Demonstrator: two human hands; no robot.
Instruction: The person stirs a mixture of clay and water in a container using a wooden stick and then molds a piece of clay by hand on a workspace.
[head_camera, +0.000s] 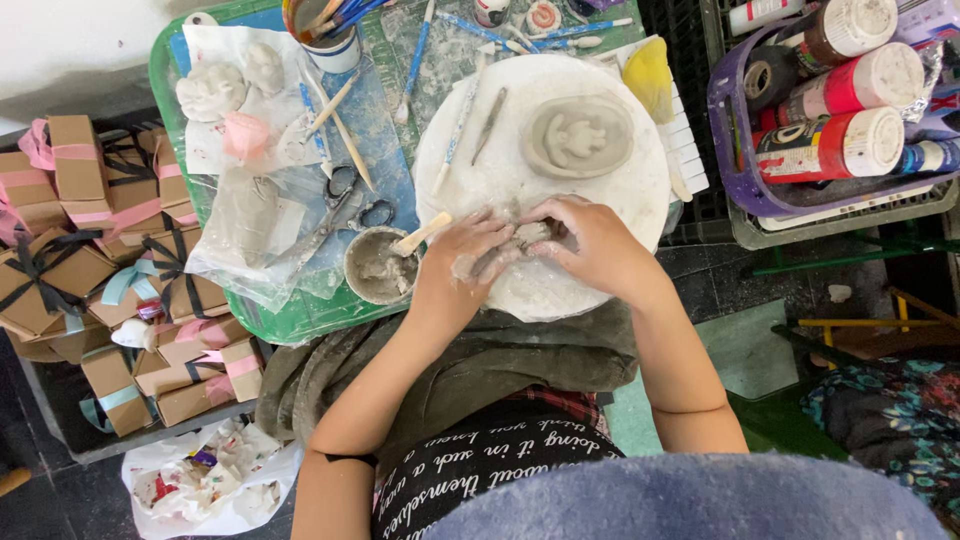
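Both hands meet over the near edge of a round white board (560, 170), working one small lump of grey clay (528, 236). Left hand (462, 262) smeared with wet clay, its fingers (490, 262) curled together around the lump from the left. Right hand (592, 243) arched over it from the right, fingers bent down and pressed onto the clay. The lump sits between the two hands, touching the board; most of it is hidden by the fingers.

Farther back on the same board: an oval clay dish (578, 135) with a raised figure in its middle, well apart from the hands. A slim metal tool (489, 125) and a blue-handled tool (457, 135) lie to its left on the board.

Just left of the left hand, a small bowl of grey slip (372, 270) with a wooden stick (422, 236) leaning in it. Scissors (345, 210) rest on crumpled clear plastic beside the bowl. Beyond them, two pale clay pieces (212, 90) and a cup of brushes (330, 40) on the green tray (165, 110).

A yellow sponge (648, 75) lies at the board's far right rim. To the right, a purple basket (722, 105) holds paint bottles (845, 145) lying on their sides. Far left, brown gift boxes (75, 265) tied with ribbon are stacked. A grey cloth (480, 365) covers the lap beneath the surface edge.
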